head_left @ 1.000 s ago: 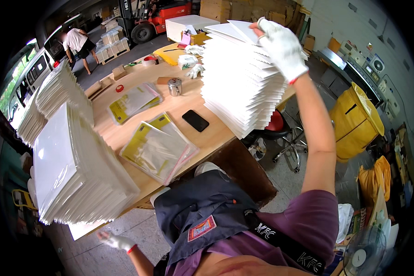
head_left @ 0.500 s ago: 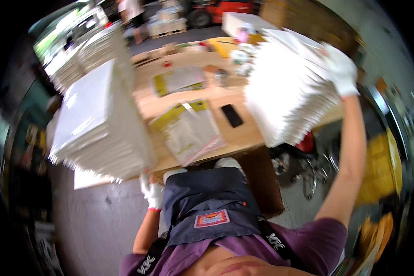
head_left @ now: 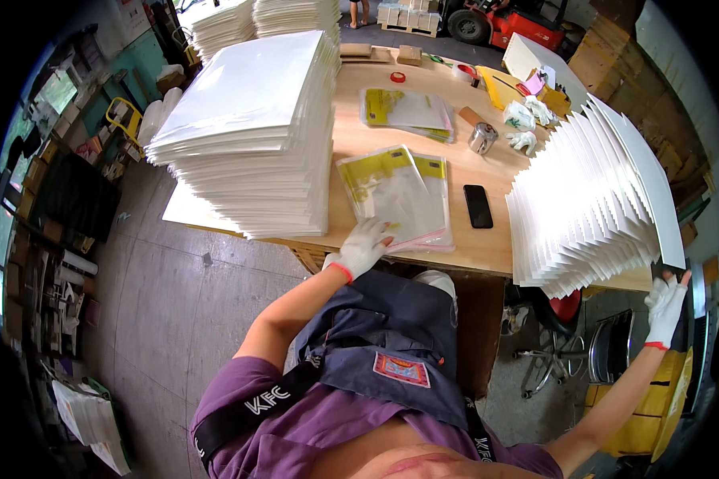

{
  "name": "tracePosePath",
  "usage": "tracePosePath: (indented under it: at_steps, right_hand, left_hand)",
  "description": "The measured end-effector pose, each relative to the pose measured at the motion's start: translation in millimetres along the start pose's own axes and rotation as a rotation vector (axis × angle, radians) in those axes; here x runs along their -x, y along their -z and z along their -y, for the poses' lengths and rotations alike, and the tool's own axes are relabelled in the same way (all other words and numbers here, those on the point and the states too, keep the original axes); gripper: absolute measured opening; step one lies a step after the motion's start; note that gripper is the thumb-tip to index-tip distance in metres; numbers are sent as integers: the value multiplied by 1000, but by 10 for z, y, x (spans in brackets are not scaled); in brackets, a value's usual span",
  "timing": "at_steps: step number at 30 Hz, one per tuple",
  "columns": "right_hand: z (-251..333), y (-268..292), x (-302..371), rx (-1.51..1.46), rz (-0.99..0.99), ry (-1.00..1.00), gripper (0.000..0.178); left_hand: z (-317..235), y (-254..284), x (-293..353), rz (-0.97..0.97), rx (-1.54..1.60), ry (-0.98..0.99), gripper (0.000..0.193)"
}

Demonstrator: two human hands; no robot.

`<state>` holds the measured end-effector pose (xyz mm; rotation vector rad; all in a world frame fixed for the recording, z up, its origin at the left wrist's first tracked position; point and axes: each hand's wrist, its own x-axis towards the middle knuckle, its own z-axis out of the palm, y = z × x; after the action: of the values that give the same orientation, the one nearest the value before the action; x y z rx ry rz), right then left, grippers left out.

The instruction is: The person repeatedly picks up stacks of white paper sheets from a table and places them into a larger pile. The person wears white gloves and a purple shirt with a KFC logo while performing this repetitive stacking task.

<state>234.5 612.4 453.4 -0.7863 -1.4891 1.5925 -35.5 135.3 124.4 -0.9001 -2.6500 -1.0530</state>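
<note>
My left hand (head_left: 362, 246), in a white glove with bare fingertips, rests at the table's near edge. It touches the near left corner of a clear plastic bag (head_left: 395, 191) with a yellow-green printed top, which overlaps another such bag. Its fingers look extended over the film, not gripped on it. Out at the right, my right hand (head_left: 667, 306), gloved alike, hangs just below the near corner of a leaning stack of white sheets (head_left: 587, 203). Its fingertips are apart and nothing shows in them. On the left stands a tall stack of white sheets (head_left: 240, 96).
A black phone (head_left: 478, 207) lies beside the bags. Farther back are more printed bags (head_left: 407, 109), a metal tape roll (head_left: 482, 139), spare white gloves (head_left: 522, 142) and a red tape roll (head_left: 398, 77). A wheeled chair (head_left: 557, 319) stands under the right edge. A red forklift (head_left: 527, 28) is behind.
My left hand has come up from beside the left stack onto the plastic bag. My right hand has dropped from the top of the right stack to below its near corner. The view has turned left.
</note>
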Motion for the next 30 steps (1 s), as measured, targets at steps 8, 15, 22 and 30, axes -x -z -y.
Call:
tracePosePath:
  at_steps: [8,15,22,30]
  right_hand:
    - [165,296,-680,-28,-63,110,25]
    - [-202,-762,965,105,83,238,38]
    - [-1912,-1150,1386,71,700,-541,34]
    - [-3445,-1007,1393,-440,590,-977,28]
  left_hand:
    - [159,-594,-368,340,-406,52,27]
    - [379,-336,-416,245,-344,14,22]
    - [742,-251,-253,152,141,76,33]
    - [462,-24,-214,102,-66,83,25]
